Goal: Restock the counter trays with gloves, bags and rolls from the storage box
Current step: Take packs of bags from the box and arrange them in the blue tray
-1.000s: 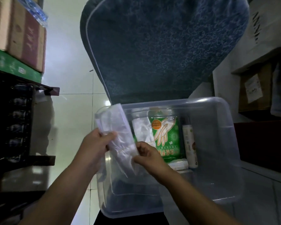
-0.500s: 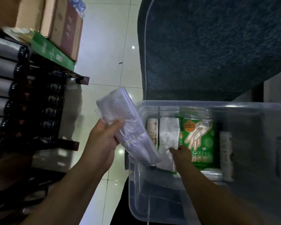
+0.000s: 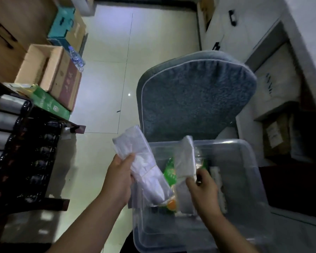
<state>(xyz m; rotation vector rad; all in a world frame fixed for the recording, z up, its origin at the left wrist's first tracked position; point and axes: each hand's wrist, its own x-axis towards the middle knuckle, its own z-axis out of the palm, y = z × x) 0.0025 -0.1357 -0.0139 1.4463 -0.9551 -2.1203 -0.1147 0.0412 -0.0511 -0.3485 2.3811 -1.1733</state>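
Left hand (image 3: 119,178): my fingers hug one bag pack (image 3: 139,157).
Right hand (image 3: 203,191): my fingers pinch a second pack (image 3: 184,157).
Tip: I should hold tight and lift it clear of the box (image 3: 252,170).

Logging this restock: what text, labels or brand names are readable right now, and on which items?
Nothing reads clearly.
Red-sided carton: pale characters, blurred.
Green box: small square code, too small.
White carton: dark lettering, blurred.
Brown carton's label: too small.
Green pack: print blurred.
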